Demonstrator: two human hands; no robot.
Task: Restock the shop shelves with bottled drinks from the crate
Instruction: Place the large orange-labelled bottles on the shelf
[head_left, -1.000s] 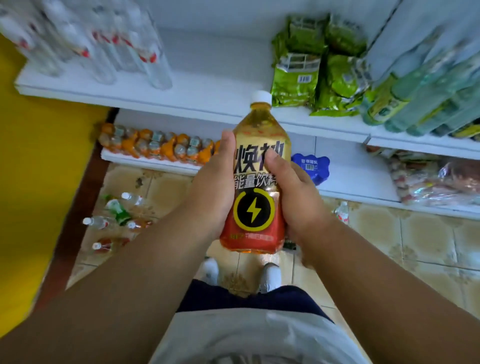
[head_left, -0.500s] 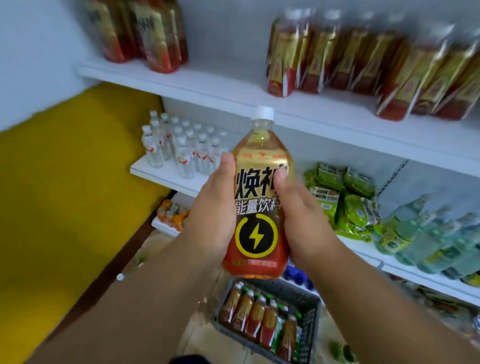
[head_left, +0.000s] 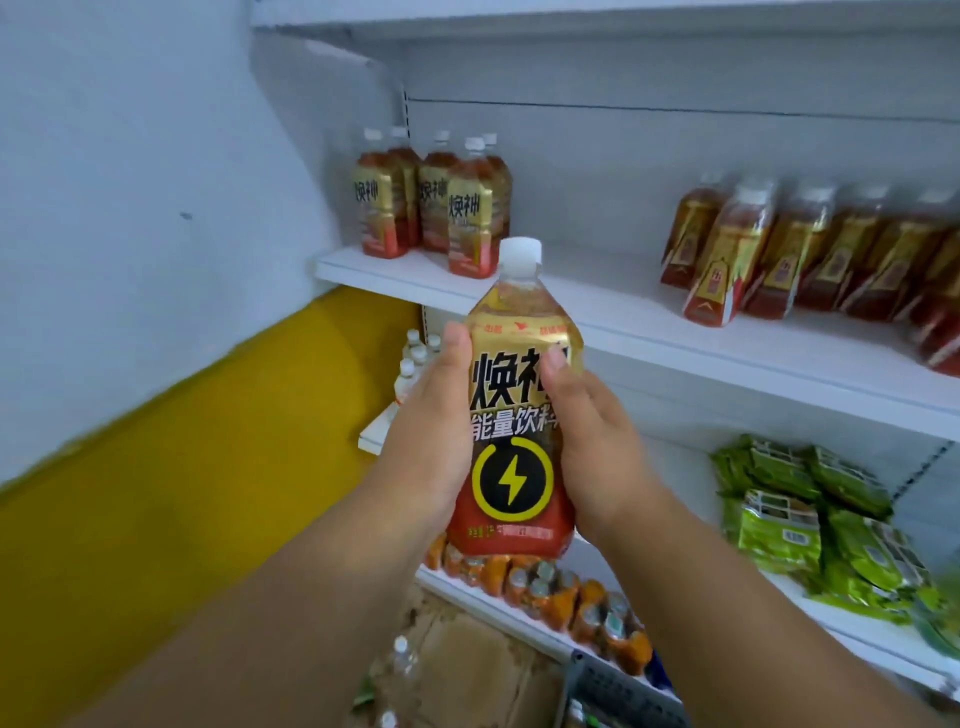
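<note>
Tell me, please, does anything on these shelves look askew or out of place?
Yes. On the upper shelf, the front bottle of the right-hand bottle group leans sideways, while the matching bottles at the left stand straight. The bottle held in the left hand and right hand looks intact.

The light is soft, even daylight with weak shadows. Edges bend outward at 3 and 9 o'clock; the green packs (head_left: 810, 525) look blurred.

Bottle (head_left: 517, 415) now higher, level with upper shelf (head_left: 675, 332).
</note>
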